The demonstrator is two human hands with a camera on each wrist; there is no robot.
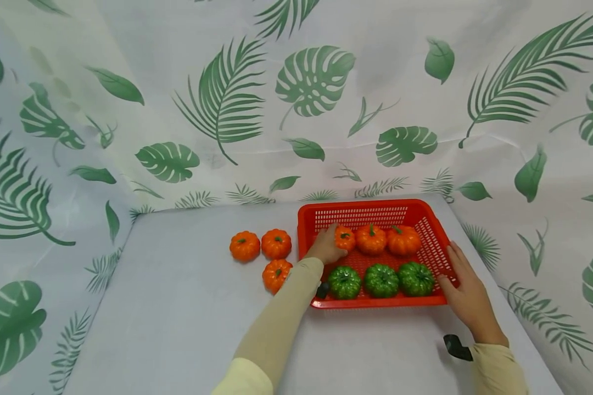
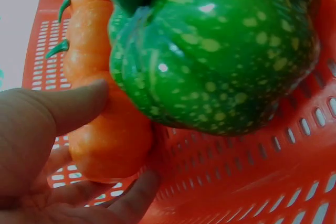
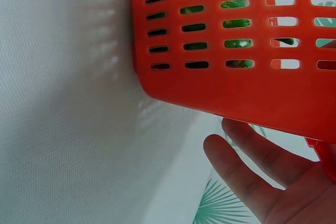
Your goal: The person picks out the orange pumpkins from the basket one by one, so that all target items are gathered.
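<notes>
An orange pumpkin (image 1: 345, 239) at the left end of its row inside the red basket (image 1: 359, 206) is grasped by the left hand (image 1: 326, 247); its thumb is shown against the pumpkin in the left wrist view. The basket's right rim is touched by the right hand (image 1: 470, 303), whose outside fingers (image 3: 239, 174) are revealed, nearly straight, by the right wrist view. Only in the head view are three loose orange pumpkins (image 1: 275, 244) seen.

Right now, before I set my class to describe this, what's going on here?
A person is handling pumpkins and a basket. Their left hand holds an orange pumpkin inside the red basket, at the left end of a row of three. Their right hand holds the basket's right rim. Three green pumpkins line the basket's near side, and three loose orange ones sit on the table to its left.
</notes>
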